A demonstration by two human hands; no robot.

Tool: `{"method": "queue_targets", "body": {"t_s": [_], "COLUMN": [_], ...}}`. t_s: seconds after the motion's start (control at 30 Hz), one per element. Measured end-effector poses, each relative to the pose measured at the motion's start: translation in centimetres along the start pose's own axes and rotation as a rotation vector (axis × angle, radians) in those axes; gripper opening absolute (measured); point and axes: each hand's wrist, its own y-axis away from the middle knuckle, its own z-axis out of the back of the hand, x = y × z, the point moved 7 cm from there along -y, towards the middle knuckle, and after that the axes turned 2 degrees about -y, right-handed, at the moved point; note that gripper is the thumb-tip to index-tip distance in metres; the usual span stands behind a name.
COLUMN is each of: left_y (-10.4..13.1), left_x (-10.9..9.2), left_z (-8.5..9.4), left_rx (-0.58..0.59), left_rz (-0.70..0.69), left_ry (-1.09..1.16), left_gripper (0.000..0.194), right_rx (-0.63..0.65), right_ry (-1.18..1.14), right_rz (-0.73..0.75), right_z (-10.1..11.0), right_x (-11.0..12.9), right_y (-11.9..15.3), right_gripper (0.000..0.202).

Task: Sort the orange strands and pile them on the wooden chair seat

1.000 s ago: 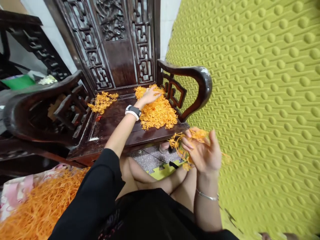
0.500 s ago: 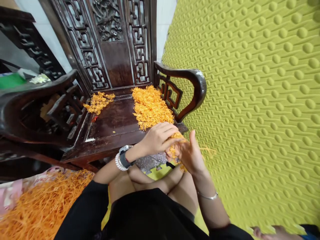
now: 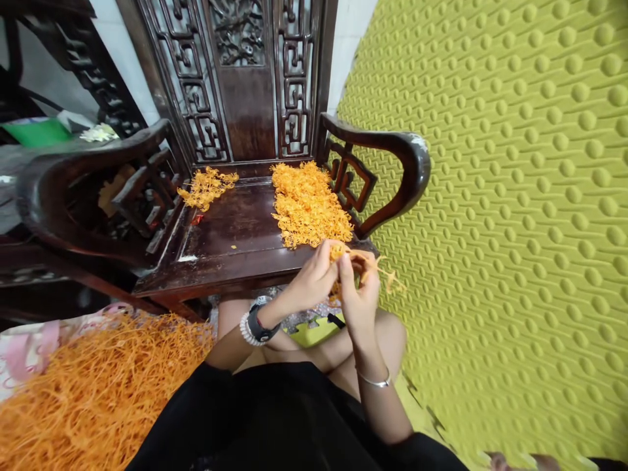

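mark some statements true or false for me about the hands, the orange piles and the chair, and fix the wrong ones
1. The left hand and right hand hold orange strands. True.
2. The larger orange pile sits near the left armrest. False: that pile is near the right armrest.
3. A silver bracelet circles the right wrist. True.
4. The chair is pale wood. False: the chair is dark brown.
5. A smaller orange pile lies on the seat. True.

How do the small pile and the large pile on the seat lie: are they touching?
Apart. The head view shows it: bare wood of the seat lies between the small pile and the large pile.
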Motion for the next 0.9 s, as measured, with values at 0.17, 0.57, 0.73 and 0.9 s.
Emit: {"method": "queue_targets", "body": {"t_s": [0.17, 0.57, 0.73, 0.9], "left_y": [0.5, 3.6, 2.9, 1.4], "left_x": [1.6, -1.5, -1.0, -1.4], "left_z": [-0.3, 0.1, -1.6, -1.4], "left_rx": [0.010, -0.308, -0.474, -0.480], "left_rz": [0.100, 0.047, 0.345, 0.286], "left_ry": [0.092, 0.532, 1.027, 1.219], "left_gripper": [0.044, 0.058, 0.059, 0.053], "right_rx": [-0.120, 0.020, -0.149, -0.141], "right_ry": [-0.126, -0.801, -0.918, -0.942], "right_rz": [-0.117, -0.164, -0.128, 0.054], "right_z": [0.2, -1.8, -0.5, 1.5], "right_x": [-0.7, 3.9, 3.9, 4.4], "right_y": [0.5, 3.3, 2.2, 0.1], "right_gripper": [0.037, 0.052, 0.053, 0.054]}}
